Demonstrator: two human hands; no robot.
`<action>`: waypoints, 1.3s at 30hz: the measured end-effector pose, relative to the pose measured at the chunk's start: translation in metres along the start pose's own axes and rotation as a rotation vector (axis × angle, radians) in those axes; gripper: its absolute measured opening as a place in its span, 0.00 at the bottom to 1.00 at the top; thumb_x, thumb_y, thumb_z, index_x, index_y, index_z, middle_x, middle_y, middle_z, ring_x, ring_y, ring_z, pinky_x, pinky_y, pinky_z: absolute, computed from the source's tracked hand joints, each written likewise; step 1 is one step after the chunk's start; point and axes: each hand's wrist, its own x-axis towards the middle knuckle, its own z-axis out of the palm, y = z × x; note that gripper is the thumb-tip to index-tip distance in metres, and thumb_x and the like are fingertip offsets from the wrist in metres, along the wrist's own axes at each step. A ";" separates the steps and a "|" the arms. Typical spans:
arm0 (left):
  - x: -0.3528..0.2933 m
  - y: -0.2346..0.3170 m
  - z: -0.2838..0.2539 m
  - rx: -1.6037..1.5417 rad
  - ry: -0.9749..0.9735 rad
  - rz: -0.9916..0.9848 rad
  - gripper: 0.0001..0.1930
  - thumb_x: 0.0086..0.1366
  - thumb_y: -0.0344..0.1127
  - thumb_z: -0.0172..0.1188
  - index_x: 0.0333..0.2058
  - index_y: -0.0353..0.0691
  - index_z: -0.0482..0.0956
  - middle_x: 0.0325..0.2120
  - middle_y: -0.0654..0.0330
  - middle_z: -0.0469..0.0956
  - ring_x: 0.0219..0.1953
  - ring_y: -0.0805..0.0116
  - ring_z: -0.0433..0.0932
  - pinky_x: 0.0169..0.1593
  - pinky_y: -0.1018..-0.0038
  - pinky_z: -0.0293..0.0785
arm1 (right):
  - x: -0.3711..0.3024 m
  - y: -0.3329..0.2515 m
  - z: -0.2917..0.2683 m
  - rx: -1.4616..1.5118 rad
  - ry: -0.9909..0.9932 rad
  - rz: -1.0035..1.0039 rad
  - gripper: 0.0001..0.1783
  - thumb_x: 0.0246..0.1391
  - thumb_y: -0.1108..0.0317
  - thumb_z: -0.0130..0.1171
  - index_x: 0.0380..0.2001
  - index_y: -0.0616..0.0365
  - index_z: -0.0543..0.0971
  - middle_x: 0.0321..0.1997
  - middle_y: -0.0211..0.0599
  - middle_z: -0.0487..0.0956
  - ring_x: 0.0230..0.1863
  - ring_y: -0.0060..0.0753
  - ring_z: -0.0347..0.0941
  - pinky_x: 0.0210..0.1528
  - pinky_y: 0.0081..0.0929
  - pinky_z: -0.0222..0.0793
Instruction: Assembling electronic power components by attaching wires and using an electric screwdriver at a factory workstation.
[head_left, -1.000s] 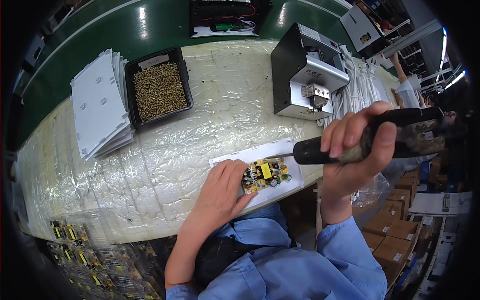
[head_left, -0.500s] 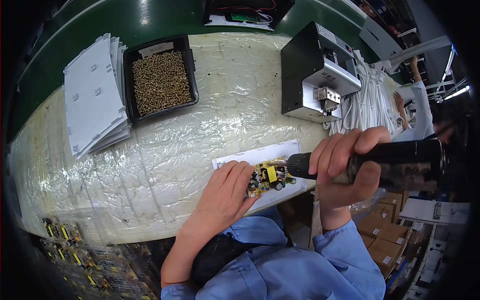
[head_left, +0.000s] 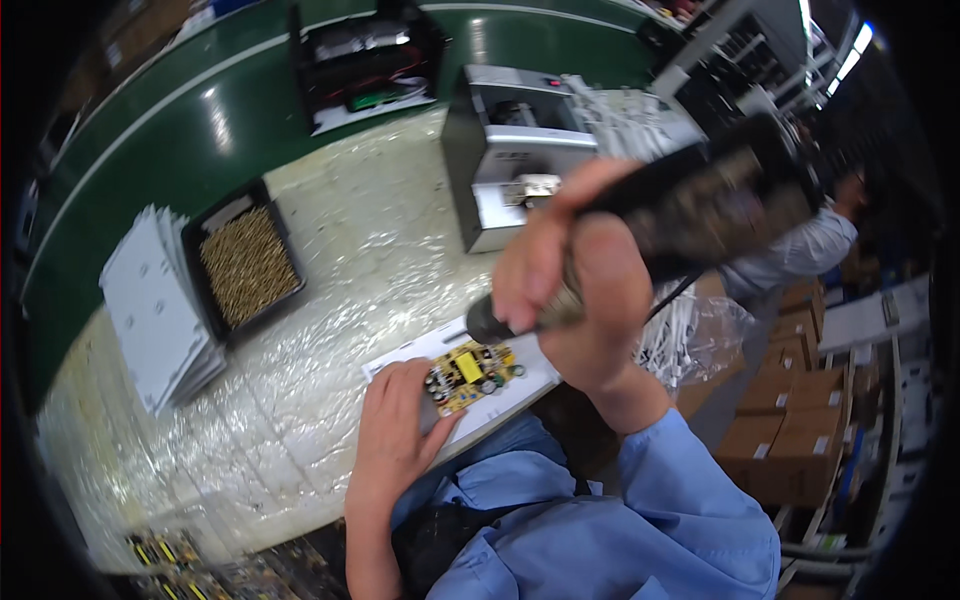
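My left hand [head_left: 393, 425] holds the left end of a yellowish circuit board [head_left: 470, 372], fingers over its edge and thumb along the near side. The board carries a yellow-topped transformer and several capacitors, and lies on a white plastic panel [head_left: 500, 406] at the table's near edge. A dark electric screwdriver [head_left: 720, 195] is gripped in my right hand [head_left: 580, 290], tilted with its nose down to the left. The bit shows near the board's far edge; whether it touches anything I cannot tell. Motion blurs the right hand and the tool.
A black tray of brass-coloured screws [head_left: 248, 265] stands beside stacked white panels [head_left: 160, 305] on the left. Farther back are a black-and-silver machine [head_left: 515, 150] and an opened black case [head_left: 370, 75]. White cables [head_left: 625, 120], cardboard boxes [head_left: 780, 435] and another person's sleeve [head_left: 800, 250] appear right.
The view has turned, shifting the machine and screw tray leftward. My right hand has raised the screwdriver, and its bit has come away from the board's components. My left hand still holds the board.
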 end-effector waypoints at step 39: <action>0.011 0.045 0.032 0.088 0.017 -0.038 0.35 0.52 0.36 0.72 0.57 0.34 0.67 0.51 0.48 0.71 0.55 0.47 0.67 0.60 0.58 0.63 | -0.051 -0.081 -0.218 -0.129 0.674 -0.084 0.11 0.66 0.63 0.54 0.39 0.61 0.75 0.31 0.29 0.70 0.19 0.15 0.56 0.20 0.17 0.54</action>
